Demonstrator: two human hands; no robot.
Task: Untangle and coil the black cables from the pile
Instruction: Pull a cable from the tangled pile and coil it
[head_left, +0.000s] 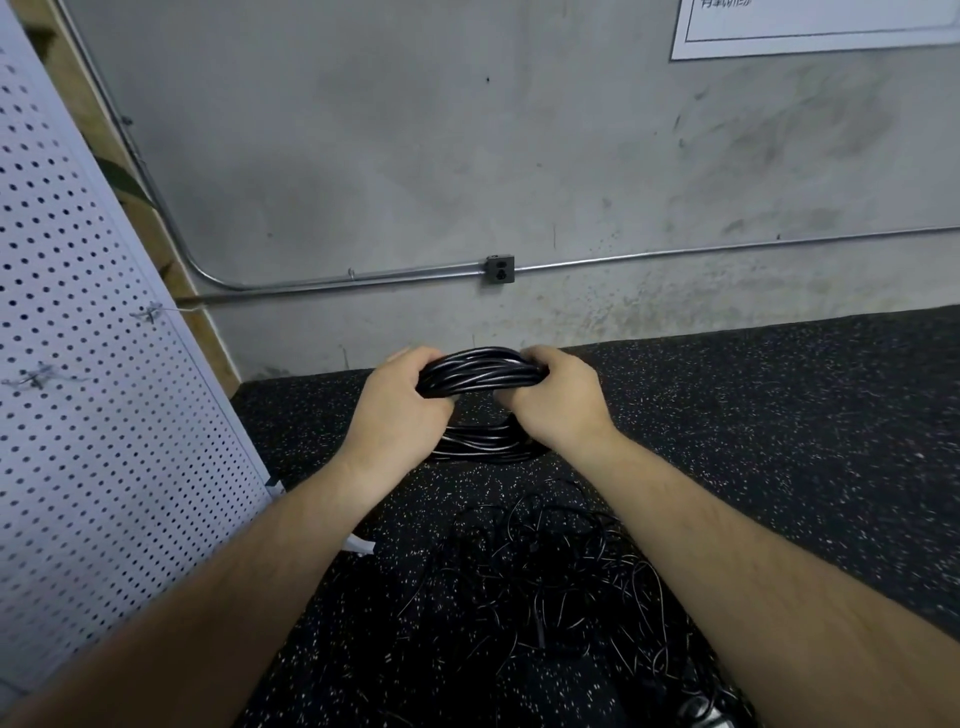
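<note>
A coil of black cable (480, 376) with several loops is held out in front of me, low over the speckled black floor. My left hand (397, 402) grips the coil's left side and my right hand (558, 397) grips its right side, fingers curled round the strands. The coil's lower arc (483, 444) shows between my wrists. A loose tangle of thin black cables (561, 582) lies on the floor below my forearms, nearer to me.
A white perforated panel (93, 395) leans along the left. The grey concrete wall (467, 156) carries a metal conduit and an outlet box (500, 269). A white scrap (361, 544) lies by the panel's foot. Speckled floor (779, 415) stretches right.
</note>
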